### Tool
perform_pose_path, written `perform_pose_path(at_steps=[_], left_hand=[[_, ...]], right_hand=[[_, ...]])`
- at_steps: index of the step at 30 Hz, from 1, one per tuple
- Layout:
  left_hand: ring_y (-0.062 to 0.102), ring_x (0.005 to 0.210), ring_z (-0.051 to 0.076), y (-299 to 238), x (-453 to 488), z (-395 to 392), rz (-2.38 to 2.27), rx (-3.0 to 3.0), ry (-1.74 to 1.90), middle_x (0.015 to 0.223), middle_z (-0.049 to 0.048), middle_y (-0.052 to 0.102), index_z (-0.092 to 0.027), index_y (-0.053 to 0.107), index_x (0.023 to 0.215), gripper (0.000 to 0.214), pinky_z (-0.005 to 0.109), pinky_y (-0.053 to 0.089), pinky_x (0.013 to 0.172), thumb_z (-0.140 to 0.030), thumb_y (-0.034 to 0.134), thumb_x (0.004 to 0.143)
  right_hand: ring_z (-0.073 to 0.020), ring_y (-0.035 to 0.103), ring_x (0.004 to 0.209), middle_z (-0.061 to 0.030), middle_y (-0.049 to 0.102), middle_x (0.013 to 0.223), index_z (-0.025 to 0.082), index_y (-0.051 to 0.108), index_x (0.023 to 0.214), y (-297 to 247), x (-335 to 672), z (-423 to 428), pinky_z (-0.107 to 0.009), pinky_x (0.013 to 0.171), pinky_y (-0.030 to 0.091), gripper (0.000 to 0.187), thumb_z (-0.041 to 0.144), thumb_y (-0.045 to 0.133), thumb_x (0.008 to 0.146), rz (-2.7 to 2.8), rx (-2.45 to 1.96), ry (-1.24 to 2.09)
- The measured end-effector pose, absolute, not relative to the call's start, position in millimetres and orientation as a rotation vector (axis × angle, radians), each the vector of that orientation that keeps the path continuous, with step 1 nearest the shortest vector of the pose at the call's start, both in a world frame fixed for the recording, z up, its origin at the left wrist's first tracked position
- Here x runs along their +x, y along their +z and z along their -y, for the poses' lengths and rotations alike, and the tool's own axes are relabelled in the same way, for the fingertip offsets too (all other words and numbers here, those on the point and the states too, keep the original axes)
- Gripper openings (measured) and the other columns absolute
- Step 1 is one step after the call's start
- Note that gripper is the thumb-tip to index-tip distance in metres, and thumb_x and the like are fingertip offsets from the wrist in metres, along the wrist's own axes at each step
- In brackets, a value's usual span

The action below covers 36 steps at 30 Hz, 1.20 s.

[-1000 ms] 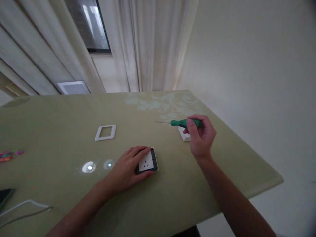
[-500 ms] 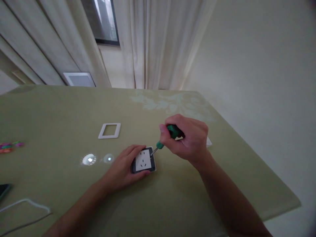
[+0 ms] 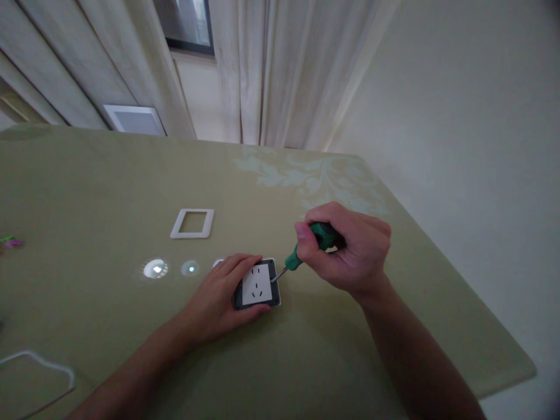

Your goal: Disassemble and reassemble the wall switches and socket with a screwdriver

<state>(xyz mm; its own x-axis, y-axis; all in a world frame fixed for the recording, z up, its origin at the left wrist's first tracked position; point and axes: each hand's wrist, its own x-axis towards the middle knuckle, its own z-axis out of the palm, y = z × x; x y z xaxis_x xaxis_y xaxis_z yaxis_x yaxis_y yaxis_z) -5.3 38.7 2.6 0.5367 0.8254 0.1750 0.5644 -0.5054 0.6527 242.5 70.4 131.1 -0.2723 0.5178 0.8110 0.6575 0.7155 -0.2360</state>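
My left hand [image 3: 223, 294] grips a wall socket [image 3: 257, 286] by its top and bottom edges against the table. The socket has a white face with several slots and a dark grey surround. In my right hand [image 3: 350, 248] is a screwdriver [image 3: 294, 260] with a green and black handle, fingers wrapped round it. Its metal shaft slants down to the left, and the tip meets the right side of the socket's surround. Whether a screw sits under the tip is too small to tell. Beyond my left hand lies a white square frame [image 3: 210, 224].
A pale green cloth covers the table [image 3: 109, 192]. Small colourful items [image 3: 13, 242] lie at the far left, and a white cable [image 3: 48, 364] curves at the lower left. Curtains [image 3: 297, 76] hang behind the table; a wall [image 3: 472, 146] runs along its right.
The view has tilted and shifted slightly. My right hand and the screwdriver handle have moved a little to the right, the tip still at the socket. My left hand keeps its hold.
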Motion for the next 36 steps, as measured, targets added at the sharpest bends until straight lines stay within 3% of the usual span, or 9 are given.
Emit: perform_pose_path(at_steps=[7, 12, 15, 20, 25, 30, 33, 36], left_hand=[[0.063, 0.132, 0.037, 1.2, -5.3, -39.8, -1.104, 2.236, 0.665, 0.148, 0.0118, 0.063, -0.032, 0.045, 0.157, 0.075, 0.054, 0.054, 0.11, -0.053, 0.078, 0.093], [0.063, 0.132, 0.038, 0.9, -4.3, -39.9, -1.116, 2.236, 0.678, 0.148, 0.0122, 0.063, -0.031, 0.048, 0.155, 0.075, 0.055, 0.054, 0.111, -0.053, 0.08, 0.091], [0.063, 0.132, 0.039, 1.4, -3.9, -39.9, -1.113, 2.246, 0.688, 0.147, 0.0131, 0.064, -0.03, 0.049, 0.154, 0.072, 0.056, 0.054, 0.11, -0.054, 0.079, 0.092], [0.063, 0.131, 0.038, 1.8, -3.6, -39.6, -1.103, 2.248, 0.686, 0.147, 0.013, 0.063, -0.031, 0.047, 0.153, 0.073, 0.056, 0.055, 0.11, -0.054, 0.08, 0.092], [0.063, 0.132, 0.039, 0.8, -4.4, -38.7, -1.113, 2.248, 0.692, 0.148, 0.0129, 0.063, -0.031, 0.048, 0.155, 0.074, 0.057, 0.055, 0.11, -0.056, 0.079, 0.092], [0.063, 0.133, 0.038, 0.6, -4.8, -39.1, -1.104, 2.234, 0.7, 0.148, 0.0119, 0.063, -0.031, 0.048, 0.155, 0.075, 0.055, 0.055, 0.111, -0.055, 0.08, 0.092], [0.062, 0.134, 0.039, -0.6, -5.1, -39.7, -1.098, 2.246, 0.709, 0.15, 0.0133, 0.063, -0.03, 0.048, 0.156, 0.076, 0.058, 0.054, 0.112, -0.055, 0.079, 0.092], [0.061, 0.137, 0.04, -2.1, -5.3, -39.6, -1.096, 2.251, 0.716, 0.153, 0.0146, 0.061, -0.03, 0.047, 0.157, 0.077, 0.059, 0.053, 0.112, -0.055, 0.079, 0.092]], right_hand=[[-0.0091, 0.049, 0.051, 0.0064, 0.061, 0.064, 0.024, 0.064, 0.084, 128.8, 240.7, -72.6, -0.026, 0.053, 0.041, 0.015, 0.026, 0.072, 0.096, 1.938, -0.868, -0.181], [-0.0113, 0.06, 0.061, 0.0014, 0.07, 0.074, 0.02, 0.067, 0.09, 135.6, 242.0, -70.5, -0.027, 0.059, 0.046, 0.013, 0.027, 0.071, 0.1, 2.135, -0.788, -0.065], [-0.0153, 0.066, 0.068, -0.0022, 0.074, 0.081, 0.017, 0.072, 0.106, 143.0, 244.0, -66.1, -0.029, 0.063, 0.05, 0.014, 0.03, 0.069, 0.101, 2.221, -0.799, -0.012], [-0.0199, 0.075, 0.099, -0.0082, 0.079, 0.119, 0.018, 0.062, 0.144, 147.7, 245.2, -60.8, -0.034, 0.084, 0.06, 0.043, 0.022, 0.048, 0.104, 2.278, -0.722, 0.276], [-0.0153, 0.067, 0.064, -0.0001, 0.077, 0.081, 0.018, 0.072, 0.123, 141.8, 243.7, -63.7, -0.03, 0.064, 0.053, 0.025, 0.03, 0.07, 0.101, 2.23, -0.74, -0.076], [-0.0187, 0.076, 0.087, -0.0062, 0.081, 0.108, 0.019, 0.065, 0.144, 145.1, 245.6, -62.5, -0.034, 0.078, 0.06, 0.043, 0.02, 0.047, 0.105, 2.25, -0.7, 0.153], [-0.014, 0.067, 0.063, 0.0013, 0.08, 0.084, 0.023, 0.071, 0.132, 143.5, 245.6, -61.2, -0.03, 0.061, 0.051, 0.03, 0.025, 0.066, 0.102, 2.216, -0.711, -0.188], [-0.0133, 0.062, 0.057, 0.0027, 0.076, 0.073, 0.023, 0.073, 0.11, 142.5, 244.2, -60.1, -0.032, 0.058, 0.045, 0.014, 0.028, 0.076, 0.097, 2.19, -0.725, -0.359]])
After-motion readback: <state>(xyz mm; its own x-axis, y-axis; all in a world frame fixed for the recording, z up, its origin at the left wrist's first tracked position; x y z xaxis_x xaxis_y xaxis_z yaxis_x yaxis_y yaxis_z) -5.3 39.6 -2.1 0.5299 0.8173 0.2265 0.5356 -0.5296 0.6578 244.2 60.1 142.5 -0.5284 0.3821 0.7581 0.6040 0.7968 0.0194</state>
